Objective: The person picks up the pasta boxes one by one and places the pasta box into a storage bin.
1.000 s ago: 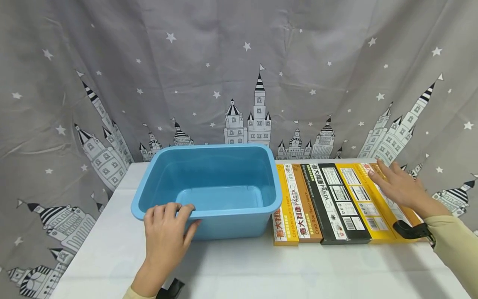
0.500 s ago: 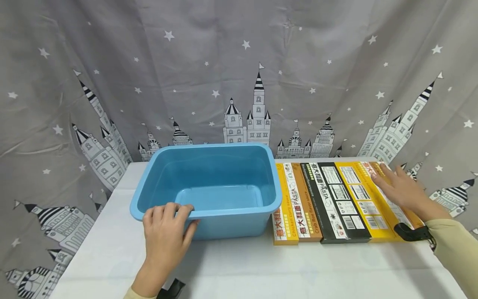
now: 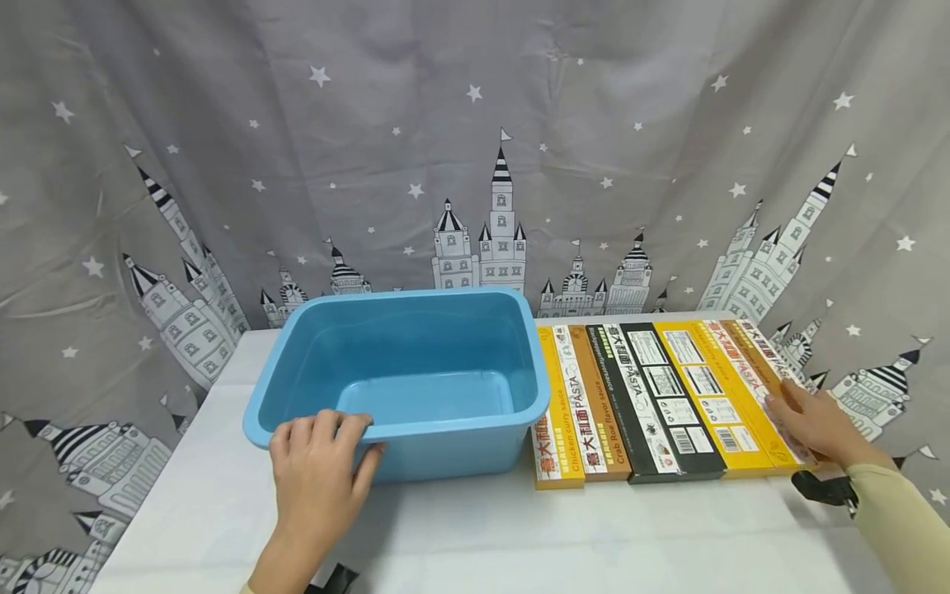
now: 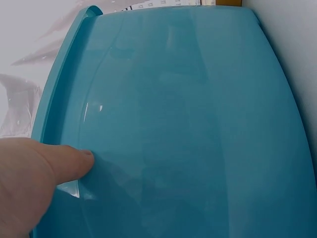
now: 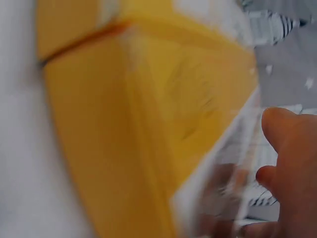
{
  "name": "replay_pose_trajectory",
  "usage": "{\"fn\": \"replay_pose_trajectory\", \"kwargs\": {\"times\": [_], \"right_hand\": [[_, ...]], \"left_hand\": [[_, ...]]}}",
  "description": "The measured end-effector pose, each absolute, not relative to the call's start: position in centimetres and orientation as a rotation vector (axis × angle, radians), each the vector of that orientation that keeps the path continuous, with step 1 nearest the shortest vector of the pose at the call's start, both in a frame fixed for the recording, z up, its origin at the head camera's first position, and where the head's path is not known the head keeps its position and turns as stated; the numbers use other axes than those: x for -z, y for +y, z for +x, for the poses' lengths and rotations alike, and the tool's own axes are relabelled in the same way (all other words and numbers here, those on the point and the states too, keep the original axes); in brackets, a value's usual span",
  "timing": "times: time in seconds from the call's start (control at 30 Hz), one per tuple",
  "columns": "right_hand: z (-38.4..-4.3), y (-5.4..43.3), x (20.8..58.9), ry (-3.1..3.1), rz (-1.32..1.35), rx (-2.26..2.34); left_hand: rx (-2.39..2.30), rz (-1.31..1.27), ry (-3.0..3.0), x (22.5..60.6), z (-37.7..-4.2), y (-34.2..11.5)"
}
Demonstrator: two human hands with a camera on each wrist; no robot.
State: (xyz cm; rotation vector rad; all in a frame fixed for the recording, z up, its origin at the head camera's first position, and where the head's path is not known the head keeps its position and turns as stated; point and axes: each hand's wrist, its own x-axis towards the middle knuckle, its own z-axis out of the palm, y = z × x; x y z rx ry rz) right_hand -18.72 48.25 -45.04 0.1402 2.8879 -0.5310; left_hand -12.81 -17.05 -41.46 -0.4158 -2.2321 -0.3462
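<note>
While the left hand (image 3: 317, 470) grips the blue rectangular plastic tub (image 3: 453, 454) by its seven-o'clock rim, likely steadying it, the right hand (image 3: 820, 425), its grip unclear, is at the outermost flat brown-and-white cardboard pasta box (image 3: 759, 355), towards three o'clock.

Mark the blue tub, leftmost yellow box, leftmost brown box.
Blue tub (image 3: 447, 455): head view, front outer wall.
Leftmost yellow box (image 3: 559, 398): head view, top face.
Leftmost brown box (image 3: 599, 396): head view, top face.
</note>
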Motion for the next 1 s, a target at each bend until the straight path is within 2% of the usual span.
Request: {"fn": "replay_pose_trajectory", "kwargs": {"times": [0.13,0.7,1.0], "right_hand": [[-18.5,49.2,46.4,2.894,0.166,0.539],[-18.2,48.9,47.5,2.967,0.222,0.440],[-16.0,49.5,48.4,3.009,0.348,0.382]], "left_hand": [[0.354,-0.422,-2.216,41.5,-12.8,-17.1],[0.353,-0.407,-2.208,41.5,-12.7,-17.4],[0.342,-0.419,-2.227,41.4,-12.7,-17.1]]}}
